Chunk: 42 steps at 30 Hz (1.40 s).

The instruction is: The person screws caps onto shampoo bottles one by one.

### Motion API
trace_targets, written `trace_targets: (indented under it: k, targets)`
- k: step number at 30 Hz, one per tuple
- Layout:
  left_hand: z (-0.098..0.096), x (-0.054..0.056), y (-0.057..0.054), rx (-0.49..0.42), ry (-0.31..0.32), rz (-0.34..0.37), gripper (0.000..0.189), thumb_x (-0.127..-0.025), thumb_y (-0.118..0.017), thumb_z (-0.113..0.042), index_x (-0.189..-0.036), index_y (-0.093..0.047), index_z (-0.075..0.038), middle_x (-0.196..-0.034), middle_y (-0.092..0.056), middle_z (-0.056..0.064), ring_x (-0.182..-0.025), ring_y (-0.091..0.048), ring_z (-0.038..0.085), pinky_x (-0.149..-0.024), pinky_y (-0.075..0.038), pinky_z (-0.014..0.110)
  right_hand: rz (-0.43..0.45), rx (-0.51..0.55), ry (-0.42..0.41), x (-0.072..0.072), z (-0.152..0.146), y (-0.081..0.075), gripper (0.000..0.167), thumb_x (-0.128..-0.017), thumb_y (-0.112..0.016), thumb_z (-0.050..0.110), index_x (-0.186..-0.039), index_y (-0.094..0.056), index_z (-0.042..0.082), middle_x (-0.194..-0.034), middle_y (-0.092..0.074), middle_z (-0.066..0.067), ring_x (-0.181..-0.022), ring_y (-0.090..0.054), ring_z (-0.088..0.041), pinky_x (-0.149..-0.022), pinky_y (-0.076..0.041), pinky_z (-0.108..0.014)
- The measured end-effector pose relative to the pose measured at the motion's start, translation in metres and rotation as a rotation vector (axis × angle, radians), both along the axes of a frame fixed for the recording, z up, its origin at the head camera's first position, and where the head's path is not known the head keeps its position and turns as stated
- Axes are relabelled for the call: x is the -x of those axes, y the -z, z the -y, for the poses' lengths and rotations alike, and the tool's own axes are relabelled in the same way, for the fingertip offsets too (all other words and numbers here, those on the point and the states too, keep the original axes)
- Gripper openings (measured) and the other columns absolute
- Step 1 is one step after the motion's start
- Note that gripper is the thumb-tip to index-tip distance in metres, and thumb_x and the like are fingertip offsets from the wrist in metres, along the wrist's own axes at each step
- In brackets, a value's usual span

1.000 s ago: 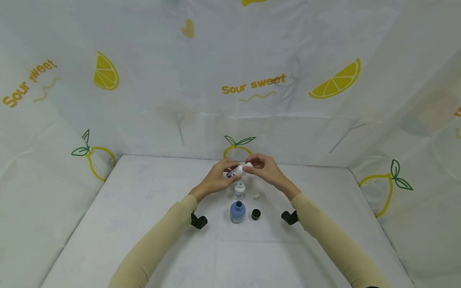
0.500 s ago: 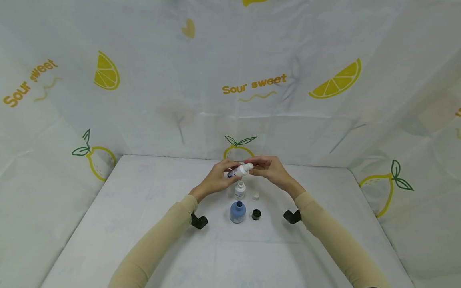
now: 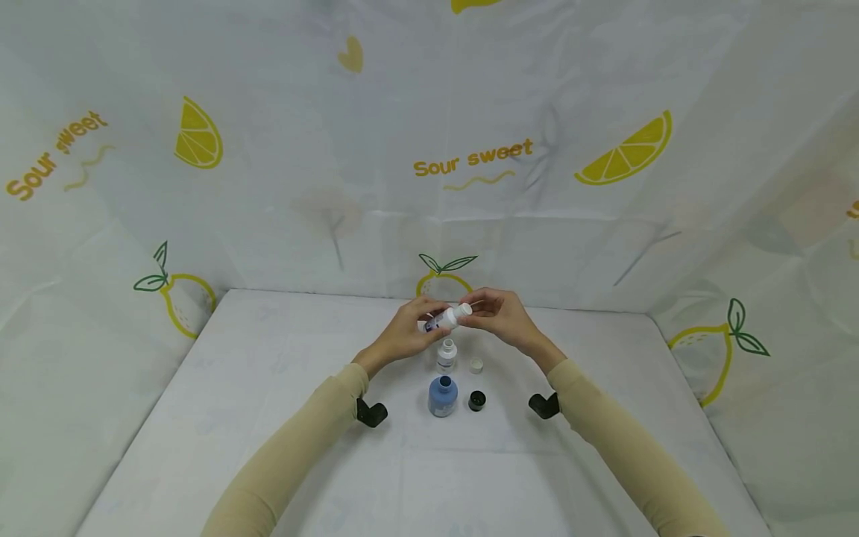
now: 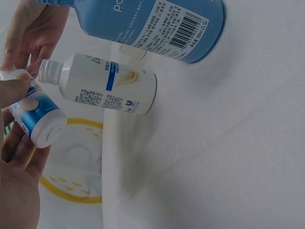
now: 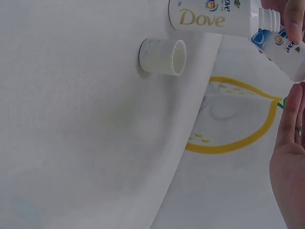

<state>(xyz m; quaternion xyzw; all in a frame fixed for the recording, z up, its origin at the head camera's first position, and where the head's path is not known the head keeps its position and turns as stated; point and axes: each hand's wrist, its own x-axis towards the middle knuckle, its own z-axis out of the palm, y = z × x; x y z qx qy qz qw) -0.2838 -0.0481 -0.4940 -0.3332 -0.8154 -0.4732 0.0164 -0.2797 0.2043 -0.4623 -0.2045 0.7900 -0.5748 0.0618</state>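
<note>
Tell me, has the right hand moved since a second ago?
Yes, slightly right: in the head view, the right hand sits a little farther right against the middle lemon print than a second ago.

The bottle [image 3: 439,321] is small and white, its blue-and-white label reading "Dove". Raised off the tabletop [image 3: 228,395], it leans at a slant, base low to the left, top up to the right in the head view. Its plain white cap [image 3: 463,309] is on.
</note>
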Motion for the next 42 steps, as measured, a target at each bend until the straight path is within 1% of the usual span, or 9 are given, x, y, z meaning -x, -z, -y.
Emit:
trace_targets:
  k: [6, 9, 15, 21, 28, 38, 40, 42]
  targets:
    - [0.0, 0.001, 0.0, -0.007, -0.001, -0.002, 0.044, -0.098, -0.081, -0.013, -0.139, -0.07, 0.0, -0.126, -0.07, 0.017, -0.114, -0.07, 0.029, -0.102, -0.066, 0.045, -0.014, -0.036, 0.04, 0.001, 0.005, -0.002, 0.029, -0.094, -0.084, 0.006, -0.118, -0.071, -0.004, -0.12, -0.073, -0.02, -0.095, -0.075, -0.008, -0.085, -0.065, -0.02]
    - [0.0, 0.001, 0.001, -0.009, 0.0, -0.002, 0.044, -0.098, -0.081, -0.012, -0.139, -0.07, 0.0, -0.127, -0.07, 0.017, -0.114, -0.069, 0.029, -0.102, -0.065, 0.044, -0.027, -0.051, 0.06, 0.001, 0.007, -0.003, 0.028, -0.094, -0.085, 0.007, -0.115, -0.07, -0.003, -0.115, -0.073, -0.02, -0.09, -0.074, -0.009, -0.082, -0.064, -0.018]
    - [-0.001, 0.002, 0.002, -0.005, 0.003, 0.002, 0.045, -0.098, -0.081, -0.012, -0.14, -0.069, -0.001, -0.127, -0.07, 0.017, -0.114, -0.069, 0.029, -0.103, -0.065, 0.044, -0.062, -0.077, 0.081, 0.0, 0.01, -0.003, 0.025, -0.093, -0.086, 0.009, -0.107, -0.069, -0.003, -0.098, -0.073, -0.011, -0.082, -0.071, -0.006, -0.075, -0.061, -0.017]
    - [-0.001, 0.002, 0.002, 0.006, -0.003, -0.013, 0.047, -0.099, -0.081, -0.014, -0.141, -0.069, 0.0, -0.127, -0.071, 0.017, -0.115, -0.069, 0.029, -0.104, -0.065, 0.044, -0.063, -0.09, 0.112, 0.0, 0.014, -0.002, 0.024, -0.094, -0.086, 0.013, -0.1, -0.067, 0.001, -0.085, -0.069, -0.003, -0.074, -0.068, -0.006, -0.067, -0.056, -0.018]
    - [0.0, 0.002, 0.003, 0.008, -0.004, -0.01, 0.047, -0.099, -0.081, -0.015, -0.142, -0.068, -0.001, -0.128, -0.07, 0.016, -0.116, -0.068, 0.029, -0.105, -0.065, 0.044, -0.075, -0.115, 0.131, -0.002, 0.016, -0.002, 0.024, -0.094, -0.086, 0.016, -0.099, -0.066, 0.003, -0.083, -0.071, -0.004, -0.073, -0.069, -0.011, -0.063, -0.052, -0.02]
    - [-0.001, 0.003, 0.002, 0.015, -0.008, -0.019, 0.047, -0.099, -0.081, -0.016, -0.142, -0.068, 0.0, -0.13, -0.071, 0.017, -0.116, -0.069, 0.03, -0.104, -0.065, 0.045, -0.069, -0.119, 0.13, -0.003, 0.016, -0.003, 0.026, -0.096, -0.085, 0.019, -0.101, -0.064, 0.004, -0.082, -0.07, -0.003, -0.072, -0.067, -0.008, -0.063, -0.05, -0.021]
    - [-0.001, 0.003, 0.001, 0.013, -0.011, -0.021, 0.047, -0.099, -0.081, -0.015, -0.141, -0.068, 0.001, -0.131, -0.071, 0.018, -0.116, -0.07, 0.03, -0.104, -0.065, 0.044, -0.064, -0.118, 0.127, -0.003, 0.015, -0.003, 0.027, -0.096, -0.085, 0.019, -0.101, -0.064, 0.004, -0.083, -0.071, -0.004, -0.073, -0.068, -0.009, -0.063, -0.051, -0.021]
    - [-0.001, 0.003, 0.001, 0.01, -0.014, -0.021, 0.046, -0.099, -0.08, -0.015, -0.141, -0.068, 0.001, -0.131, -0.071, 0.018, -0.116, -0.07, 0.03, -0.103, -0.066, 0.043, -0.059, -0.116, 0.126, -0.003, 0.015, -0.003, 0.027, -0.096, -0.085, 0.019, -0.102, -0.064, 0.004, -0.085, -0.071, -0.005, -0.075, -0.071, -0.015, -0.064, -0.052, -0.021]
